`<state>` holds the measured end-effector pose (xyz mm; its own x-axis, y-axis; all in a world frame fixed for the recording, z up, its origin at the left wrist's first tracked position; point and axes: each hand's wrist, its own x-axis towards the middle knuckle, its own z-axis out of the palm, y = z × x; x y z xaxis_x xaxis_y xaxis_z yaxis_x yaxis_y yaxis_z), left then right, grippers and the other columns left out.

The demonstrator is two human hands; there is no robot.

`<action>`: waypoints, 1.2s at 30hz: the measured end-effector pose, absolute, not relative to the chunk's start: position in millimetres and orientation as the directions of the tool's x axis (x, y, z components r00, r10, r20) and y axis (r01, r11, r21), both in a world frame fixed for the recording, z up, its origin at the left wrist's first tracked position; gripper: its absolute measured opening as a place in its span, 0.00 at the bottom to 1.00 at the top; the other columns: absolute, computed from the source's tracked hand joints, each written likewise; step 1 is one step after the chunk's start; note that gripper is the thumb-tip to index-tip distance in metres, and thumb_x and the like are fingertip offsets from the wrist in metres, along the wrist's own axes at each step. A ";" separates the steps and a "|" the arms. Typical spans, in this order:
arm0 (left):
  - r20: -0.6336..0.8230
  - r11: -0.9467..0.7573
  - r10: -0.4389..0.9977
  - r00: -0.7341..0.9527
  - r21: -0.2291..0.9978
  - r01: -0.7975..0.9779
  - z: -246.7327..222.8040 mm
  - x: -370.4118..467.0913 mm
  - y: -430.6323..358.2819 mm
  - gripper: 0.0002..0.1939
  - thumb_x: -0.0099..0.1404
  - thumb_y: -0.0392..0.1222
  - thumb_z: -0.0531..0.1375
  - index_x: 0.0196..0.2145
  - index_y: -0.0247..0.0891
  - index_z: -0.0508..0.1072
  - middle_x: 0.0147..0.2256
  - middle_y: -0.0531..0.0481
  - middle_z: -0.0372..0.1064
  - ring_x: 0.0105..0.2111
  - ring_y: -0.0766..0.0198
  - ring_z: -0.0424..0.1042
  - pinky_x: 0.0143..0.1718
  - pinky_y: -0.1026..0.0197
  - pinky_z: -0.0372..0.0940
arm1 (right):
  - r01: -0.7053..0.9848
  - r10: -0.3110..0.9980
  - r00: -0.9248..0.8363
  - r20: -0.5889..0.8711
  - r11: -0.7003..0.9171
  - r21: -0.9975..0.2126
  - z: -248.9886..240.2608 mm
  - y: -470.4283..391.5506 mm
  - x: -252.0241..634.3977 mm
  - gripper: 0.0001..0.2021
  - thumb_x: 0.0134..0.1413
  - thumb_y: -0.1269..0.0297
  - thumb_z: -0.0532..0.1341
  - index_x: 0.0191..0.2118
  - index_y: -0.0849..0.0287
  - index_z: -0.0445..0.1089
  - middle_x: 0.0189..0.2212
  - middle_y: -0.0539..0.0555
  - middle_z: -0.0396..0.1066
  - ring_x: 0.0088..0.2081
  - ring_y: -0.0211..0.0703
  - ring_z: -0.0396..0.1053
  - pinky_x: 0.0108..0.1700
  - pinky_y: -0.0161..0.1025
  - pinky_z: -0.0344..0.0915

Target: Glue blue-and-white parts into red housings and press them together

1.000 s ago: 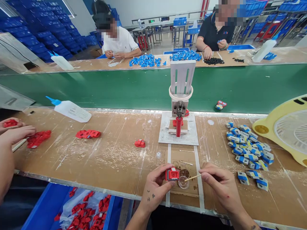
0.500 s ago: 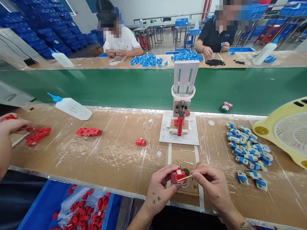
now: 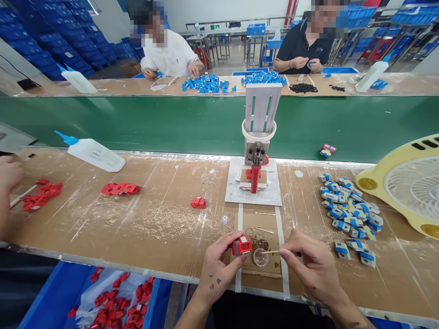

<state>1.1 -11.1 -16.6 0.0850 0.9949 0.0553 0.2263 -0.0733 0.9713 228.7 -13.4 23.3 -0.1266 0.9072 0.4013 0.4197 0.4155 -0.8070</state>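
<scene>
Between thumb and fingers, my left hand (image 3: 219, 267) holds a small red and grey plastic part (image 3: 242, 246) above the bench. My right hand (image 3: 310, 262) pinches a thin wooden stick (image 3: 271, 252), probably a cotton swab, whose far end is at a small clear cup (image 3: 260, 257). Whether its tip touches the cup's contents cannot be made out. Under the cup lies a stained cardboard piece (image 3: 274, 269) edged with white tape strips. Two cotton swabs lie farther up, one of them this swab (image 3: 264, 230). A lone red part (image 3: 198, 203) sits to the left.
A toggle clamp press (image 3: 255, 173) stands behind the cardboard. Blue-and-white parts (image 3: 350, 208) and a yellow fan (image 3: 384, 183) are at right. A squeeze bottle (image 3: 96, 154), red parts (image 3: 120, 188) and a co-worker's hand (image 3: 10, 176) are at left. A blue bin (image 3: 46, 292) sits below.
The stick has moved off the red part to the clear cup. My left hand has shifted left with the part. The co-worker's hand at left has drawn back from the red pile.
</scene>
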 end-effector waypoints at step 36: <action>-0.110 0.114 0.984 0.140 0.993 -0.023 -2.4 19.7 -13.5 0.15 0.53 0.39 0.70 0.40 0.38 0.81 0.39 0.43 0.81 0.39 0.53 0.81 0.43 0.56 0.76 | 0.346 0.908 -0.011 0.419 0.396 -0.850 19.2 -4.9 206.5 0.12 0.63 0.65 0.63 0.28 0.56 0.77 0.17 0.50 0.71 0.19 0.38 0.66 0.22 0.34 0.62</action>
<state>19.7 -13.5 -2.4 0.1400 0.9840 -0.1099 -0.0228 0.1142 0.9932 206.5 -4.9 19.2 -0.0107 0.9080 0.4188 0.3463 0.3962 -0.8503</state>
